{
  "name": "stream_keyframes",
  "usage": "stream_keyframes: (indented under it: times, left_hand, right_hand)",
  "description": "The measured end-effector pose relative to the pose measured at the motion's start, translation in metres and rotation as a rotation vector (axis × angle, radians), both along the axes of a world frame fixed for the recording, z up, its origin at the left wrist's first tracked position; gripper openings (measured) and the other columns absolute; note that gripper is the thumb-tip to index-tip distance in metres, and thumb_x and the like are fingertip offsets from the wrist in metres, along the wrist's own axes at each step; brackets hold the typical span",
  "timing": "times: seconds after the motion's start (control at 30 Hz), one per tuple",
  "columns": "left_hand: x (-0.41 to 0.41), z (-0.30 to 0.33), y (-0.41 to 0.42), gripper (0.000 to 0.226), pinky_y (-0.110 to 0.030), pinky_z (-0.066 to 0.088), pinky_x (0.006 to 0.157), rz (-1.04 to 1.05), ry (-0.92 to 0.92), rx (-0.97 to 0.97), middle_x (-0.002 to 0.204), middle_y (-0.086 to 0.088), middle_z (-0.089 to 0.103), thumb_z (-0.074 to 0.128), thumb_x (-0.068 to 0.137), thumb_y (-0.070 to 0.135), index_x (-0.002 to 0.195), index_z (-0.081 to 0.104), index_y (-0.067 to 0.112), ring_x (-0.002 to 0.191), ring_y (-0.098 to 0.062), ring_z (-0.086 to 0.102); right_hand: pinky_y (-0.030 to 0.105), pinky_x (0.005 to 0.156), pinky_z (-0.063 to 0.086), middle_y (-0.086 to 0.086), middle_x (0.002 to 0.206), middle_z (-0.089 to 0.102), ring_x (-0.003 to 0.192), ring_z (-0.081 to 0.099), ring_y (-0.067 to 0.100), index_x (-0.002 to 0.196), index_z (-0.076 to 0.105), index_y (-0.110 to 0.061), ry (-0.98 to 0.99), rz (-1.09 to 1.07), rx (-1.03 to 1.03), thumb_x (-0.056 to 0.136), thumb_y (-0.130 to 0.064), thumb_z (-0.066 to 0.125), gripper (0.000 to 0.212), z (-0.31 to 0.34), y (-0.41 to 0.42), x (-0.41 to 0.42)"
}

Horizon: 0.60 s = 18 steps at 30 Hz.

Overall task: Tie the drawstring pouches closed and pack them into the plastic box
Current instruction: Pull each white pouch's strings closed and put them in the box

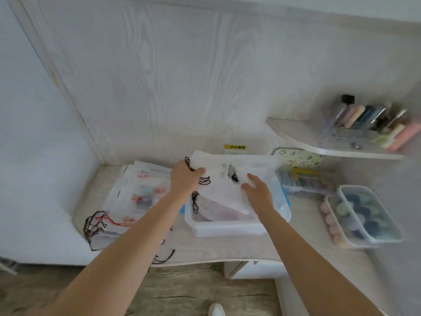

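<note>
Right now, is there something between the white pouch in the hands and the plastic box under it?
Nothing visible blocks it. The left hand grips the white pouch at its drawstring end, the right hand steadies it directly over the open plastic box, which already holds other pouches.

So the plastic box (pixel 230 226) sits about mid-counter (pixel 216 249), with a pouch (pixel 230 179) held over it, left hand (pixel 185 179) on its left edge by the drawstring (pixel 189 164) and right hand (pixel 258 190) on its right side, and more pouches already down in the box. Left of the box there's a stack of pouches (pixel 136 197) lying flat on the counter with their cords (pixel 94 224) trailing off the near-left end. Right of the box are two lidded containers (pixel 364 215) side by side, a tray (pixel 305 181) behind those, and a shelf (pixel 323 142) above that corner with an organizer (pixel 364 119) on it.
</note>
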<state>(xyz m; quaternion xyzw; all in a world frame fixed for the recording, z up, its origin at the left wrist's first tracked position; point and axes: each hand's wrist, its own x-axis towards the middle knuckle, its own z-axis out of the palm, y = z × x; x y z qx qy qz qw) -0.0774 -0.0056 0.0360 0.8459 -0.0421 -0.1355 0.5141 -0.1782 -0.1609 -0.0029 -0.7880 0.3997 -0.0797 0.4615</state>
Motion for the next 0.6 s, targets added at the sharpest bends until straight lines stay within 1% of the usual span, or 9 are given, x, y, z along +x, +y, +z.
stream_keyframes:
  times: [0.07,0.13,0.2,0.27,0.37,0.43,0.47,0.5,0.6]
  left_hand:
    - [-0.005,-0.013,-0.012,0.024,-0.031,0.04,0.07,-0.06,-0.15,0.192,0.099,-0.021,0.06,0.063,0.084,0.016,0.092,0.042,0.008,0.096,-0.035,0.057]
    - [-0.01,-0.028,-0.021,0.029,-0.036,0.04,0.069,-0.125,-0.252,0.336,0.101,-0.02,0.058,0.057,0.086,0.011,0.107,0.038,0.004,0.097,-0.037,0.055]
    - [-0.017,-0.04,-0.03,0.045,-0.041,0.043,0.077,-0.172,-0.397,0.636,0.109,-0.018,0.055,0.052,0.088,0.009,0.128,0.032,0.006,0.104,-0.036,0.052]
    - [-0.022,-0.047,-0.034,0.056,-0.037,0.041,0.087,-0.214,-0.555,0.902,0.121,-0.017,0.048,0.049,0.087,0.004,0.138,0.027,0.015,0.113,-0.032,0.045]
    - [-0.025,-0.051,-0.041,0.052,-0.037,0.033,0.097,-0.418,-0.709,1.068,0.136,-0.018,0.033,0.051,0.086,0.004,0.134,0.038,0.02,0.123,-0.033,0.034]
    - [-0.024,-0.055,-0.047,0.036,-0.037,0.038,0.094,-0.532,-0.795,1.109,0.13,-0.018,0.043,0.065,0.079,0.014,0.115,0.059,0.014,0.118,-0.032,0.043]
    - [-0.024,-0.057,-0.05,0.029,-0.036,0.041,0.092,-0.569,-0.795,1.131,0.125,-0.016,0.048,0.069,0.077,0.016,0.105,0.065,0.012,0.115,-0.031,0.047]
    - [-0.024,-0.059,-0.053,0.024,-0.035,0.039,0.094,-0.623,-0.724,1.17,0.125,-0.014,0.048,0.065,0.081,0.013,0.104,0.066,0.009,0.116,-0.03,0.046]
    - [-0.021,-0.073,-0.06,0.031,-0.034,0.035,0.101,-0.677,-0.417,1.236,0.131,-0.011,0.042,0.042,0.094,0.006,0.122,0.055,0.004,0.123,-0.028,0.04]
  right_hand:
    - [0.034,0.097,0.04,0.013,0.138,0.039,0.121,0.047,0.029,0.145,0.031,-0.018,0.109,0.123,-0.12,0.087,-0.03,0.062,0.066,-0.007,-0.018,-0.007]
    - [0.035,0.103,0.037,0.017,0.139,0.028,0.125,0.04,0.031,0.148,0.02,-0.016,0.235,0.232,-0.216,0.088,-0.033,0.062,0.075,-0.013,-0.031,-0.008]
    - [0.035,0.105,0.033,0.021,0.138,0.023,0.126,0.035,0.033,0.148,0.014,-0.014,0.32,0.325,-0.282,0.09,-0.034,0.058,0.076,-0.021,-0.039,-0.009]
    - [0.035,0.104,0.03,0.024,0.136,0.022,0.126,0.031,0.035,0.147,0.012,-0.01,0.389,0.389,-0.309,0.092,-0.037,0.054,0.074,-0.03,-0.04,-0.007]
    - [0.037,0.106,0.026,0.029,0.14,0.017,0.131,0.023,0.037,0.142,0.016,-0.002,0.55,0.483,-0.363,0.092,-0.044,0.049,0.073,-0.043,-0.04,-0.006]
    - [0.039,0.105,0.03,0.024,0.144,0.014,0.133,0.021,0.035,0.139,0.02,0.0,0.614,0.484,-0.358,0.091,-0.046,0.051,0.073,-0.048,-0.038,-0.004]
    - [0.04,0.103,0.033,0.021,0.144,0.015,0.133,0.022,0.032,0.138,0.022,0.0,0.623,0.482,-0.38,0.09,-0.046,0.052,0.073,-0.05,-0.038,-0.002]
    - [0.039,0.102,0.034,0.018,0.144,0.016,0.132,0.022,0.03,0.137,0.023,0.001,0.628,0.479,-0.414,0.089,-0.048,0.053,0.074,-0.052,-0.038,0.0]
    - [0.038,0.102,0.033,0.014,0.143,0.017,0.132,0.021,0.027,0.138,0.023,0.003,0.671,0.501,-0.444,0.088,-0.051,0.052,0.079,-0.058,-0.04,0.004]
